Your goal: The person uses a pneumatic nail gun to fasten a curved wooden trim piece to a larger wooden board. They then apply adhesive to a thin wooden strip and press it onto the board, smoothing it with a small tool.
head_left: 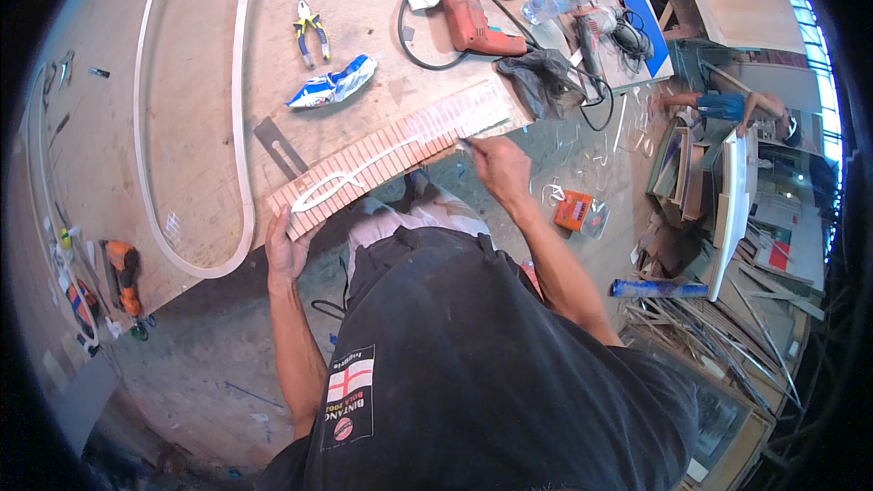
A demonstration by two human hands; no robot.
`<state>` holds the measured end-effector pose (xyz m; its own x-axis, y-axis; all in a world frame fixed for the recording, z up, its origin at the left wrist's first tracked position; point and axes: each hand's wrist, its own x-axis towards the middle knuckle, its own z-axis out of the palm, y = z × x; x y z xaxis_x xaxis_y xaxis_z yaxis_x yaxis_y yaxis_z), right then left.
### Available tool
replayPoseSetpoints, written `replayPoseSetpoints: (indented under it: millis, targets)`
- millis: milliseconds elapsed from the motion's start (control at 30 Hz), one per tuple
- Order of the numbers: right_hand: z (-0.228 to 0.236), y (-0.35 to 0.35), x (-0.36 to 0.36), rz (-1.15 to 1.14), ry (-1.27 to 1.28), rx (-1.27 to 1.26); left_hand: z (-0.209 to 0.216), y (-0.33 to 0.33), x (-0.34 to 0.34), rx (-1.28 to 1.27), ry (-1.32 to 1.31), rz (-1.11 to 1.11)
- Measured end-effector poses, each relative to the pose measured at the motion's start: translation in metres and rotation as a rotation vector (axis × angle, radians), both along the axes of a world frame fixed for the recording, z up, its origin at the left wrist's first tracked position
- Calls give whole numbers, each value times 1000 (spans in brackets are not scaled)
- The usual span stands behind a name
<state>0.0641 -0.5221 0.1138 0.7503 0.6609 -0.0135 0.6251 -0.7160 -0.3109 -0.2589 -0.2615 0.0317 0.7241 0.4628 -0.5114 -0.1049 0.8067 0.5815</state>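
Observation:
A long slatted wooden strip (386, 149) lies slantwise along the near edge of the workbench. Thin grooves cross it, and its right part carries a pinkish-white covering. On its left half rests a thin white strip bent into a loop (329, 185) with crossing ends. My left hand (287, 244) grips the left end of the slatted strip, fingers at its edge. My right hand (502, 169) is closed in a pinch at the near edge, towards the right end. What its fingertips hold is too small to tell.
On the bench (195, 64) lie pliers (310, 35), a blue-and-white packet (333, 84), a red corded drill (471, 23), a plastic bottle (559, 0) and a black bag (540, 84). A long white loop (244, 109) stretches along the left. An orange box (572, 211) sits on the floor. Another person (727, 107) works at right.

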Motion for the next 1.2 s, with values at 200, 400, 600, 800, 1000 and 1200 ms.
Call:
replayPoseSetpoints:
  millis: [200,400,600,800,1000,1200]
  targets:
    - [8,10,37,-120,-185,10,-5,-4,7,-101,-109,8]
    - [-45,28,16,13,-285,-130,-3,-9,15,-36,-79,-34]
    - [-32,12,48,-162,-252,-121,-4,-13,14,-55,-55,1]
    - [-40,15,40,-111,-216,-78,-6,-13,17,-48,-75,-10]
    - [-28,31,-43,147,-59,-25,-5,-12,13,-77,-81,0]
    - [-21,34,-13,-3,-201,11,-11,-9,8,-125,-165,-22]
